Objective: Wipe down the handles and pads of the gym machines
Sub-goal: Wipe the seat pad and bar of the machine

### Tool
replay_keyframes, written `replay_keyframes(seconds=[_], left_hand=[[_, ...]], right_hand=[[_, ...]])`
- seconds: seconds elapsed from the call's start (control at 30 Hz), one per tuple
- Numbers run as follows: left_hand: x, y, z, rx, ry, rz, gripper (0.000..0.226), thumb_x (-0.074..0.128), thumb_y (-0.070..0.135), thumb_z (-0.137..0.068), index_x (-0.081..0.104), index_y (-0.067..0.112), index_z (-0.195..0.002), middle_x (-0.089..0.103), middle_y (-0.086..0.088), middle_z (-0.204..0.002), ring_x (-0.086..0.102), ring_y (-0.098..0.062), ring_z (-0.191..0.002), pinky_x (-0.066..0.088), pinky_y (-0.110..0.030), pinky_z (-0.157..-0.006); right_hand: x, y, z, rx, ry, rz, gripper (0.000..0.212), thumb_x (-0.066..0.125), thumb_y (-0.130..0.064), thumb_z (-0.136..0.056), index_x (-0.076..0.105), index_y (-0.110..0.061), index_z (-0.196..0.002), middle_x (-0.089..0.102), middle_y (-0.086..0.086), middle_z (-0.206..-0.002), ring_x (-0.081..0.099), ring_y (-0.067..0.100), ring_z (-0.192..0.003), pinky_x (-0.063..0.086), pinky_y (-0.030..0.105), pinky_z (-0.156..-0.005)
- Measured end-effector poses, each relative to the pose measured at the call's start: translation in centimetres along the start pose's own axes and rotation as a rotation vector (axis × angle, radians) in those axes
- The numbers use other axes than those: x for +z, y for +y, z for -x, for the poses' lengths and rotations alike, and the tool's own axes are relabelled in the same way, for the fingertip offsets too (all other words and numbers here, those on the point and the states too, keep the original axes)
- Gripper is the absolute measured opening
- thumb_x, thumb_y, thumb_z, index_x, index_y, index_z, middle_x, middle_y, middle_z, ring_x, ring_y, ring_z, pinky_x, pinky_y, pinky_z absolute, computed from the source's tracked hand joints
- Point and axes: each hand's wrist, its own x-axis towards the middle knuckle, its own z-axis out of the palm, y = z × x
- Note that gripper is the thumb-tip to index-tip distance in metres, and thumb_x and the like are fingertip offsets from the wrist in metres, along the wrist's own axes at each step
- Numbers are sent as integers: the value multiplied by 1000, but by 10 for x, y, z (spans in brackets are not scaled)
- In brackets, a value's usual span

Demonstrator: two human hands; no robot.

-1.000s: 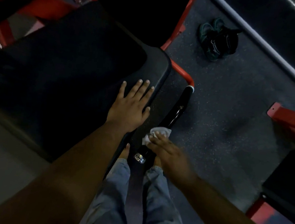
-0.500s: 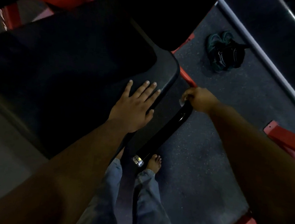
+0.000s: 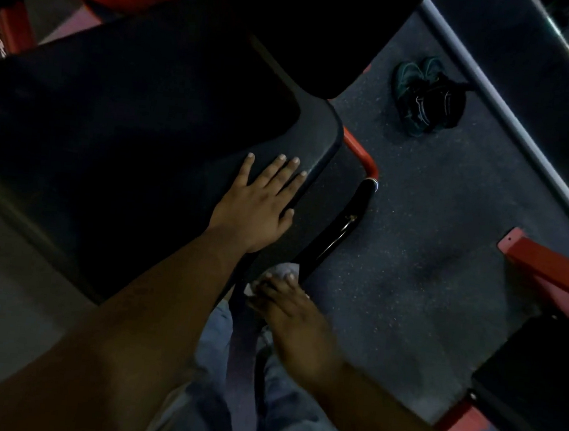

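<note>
A large black seat pad (image 3: pixel 120 104) fills the upper left. My left hand (image 3: pixel 260 203) rests flat on its near right corner, fingers straight. Beside the pad a black handle (image 3: pixel 338 230) runs down from a red frame bend (image 3: pixel 367 160). My right hand (image 3: pixel 288 312) is at the handle's near end and presses a white cloth (image 3: pixel 283 270) against it, fingers curled over the cloth. The handle's near tip is hidden under that hand.
Dark shoes and a bag (image 3: pixel 427 97) lie on the speckled grey floor (image 3: pixel 427 262) at the upper right. A grey rail (image 3: pixel 511 125) crosses diagonally behind them. Red frame parts (image 3: pixel 547 262) and another black pad (image 3: pixel 538 368) stand at the right. My legs are below.
My right hand has slid with the cloth from the handle's far end, by the red bend, back down to its near end. The left hand stays on the pad.
</note>
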Motion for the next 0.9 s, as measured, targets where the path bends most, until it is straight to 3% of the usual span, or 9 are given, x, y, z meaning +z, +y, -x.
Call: replay_keyframes(seconds=[0.07,0.13,0.27,0.47,0.57,0.63,0.73,0.83,0.9], left_hand=[[1,1,1,0,2,3,70,24,49,-106,1,22,-166,-6,-3,-174,-7,-21,-160,2,-62,-124],[2,0,1,0,16,-2,70,24,50,-106,2,22,-166,-4,-3,-174,-6,-21,-160,2,-62,-124],[1,0,2,-5,44,-9,70,27,49,-105,8,22,-166,2,-3,-174,-1,-21,-160,5,-62,-125],[0,0,1,4,25,-10,70,27,50,-106,5,21,-166,-1,-4,-174,-2,-22,-160,4,-62,-125],[-1,1,1,1,9,-18,70,25,49,-106,2,21,-166,-5,-4,-174,-5,-21,-160,3,-62,-125],[-1,1,1,1,15,-23,70,25,50,-106,3,21,-166,-4,-4,-174,-5,-21,-160,3,-62,-125],[0,1,1,1,24,-33,70,26,50,-106,4,21,-166,-2,-4,-174,-3,-21,-160,5,-62,-125],[1,1,1,-4,20,-25,70,25,50,-106,3,21,-166,-3,-3,-174,-3,-21,-160,4,-61,-125],[1,1,2,-5,31,-27,69,25,50,-106,4,22,-166,-2,-3,-174,-3,-21,-160,4,-61,-125]], right_hand=[[-10,15,3,2,40,-73,32,39,-19,-109,57,-13,-134,60,12,-139,53,28,-133,33,41,-121],[-35,47,-5,207,120,-106,38,49,0,-98,60,-8,-133,59,13,-137,54,30,-131,41,44,-115],[-65,102,-28,455,332,39,55,42,9,-95,55,-14,-143,48,7,-154,39,23,-147,32,44,-122],[5,40,-2,421,410,-22,75,51,18,-82,45,-21,-146,26,-8,-160,28,16,-150,44,36,-111],[36,8,14,351,308,-59,58,41,-5,-93,40,-23,-148,37,2,-160,22,14,-153,43,52,-112],[39,-6,26,261,244,-154,47,35,-19,-101,47,-17,-147,43,6,-157,22,11,-153,37,47,-117],[13,3,30,151,299,-213,40,33,-25,-109,45,-15,-147,50,12,-151,42,22,-145,41,56,-112],[-27,54,4,357,541,-233,41,41,-14,-107,49,-12,-147,53,16,-148,51,31,-138,42,45,-115],[-50,90,-24,511,535,-142,48,40,-3,-101,53,-16,-146,46,12,-155,38,27,-148,30,35,-123]])
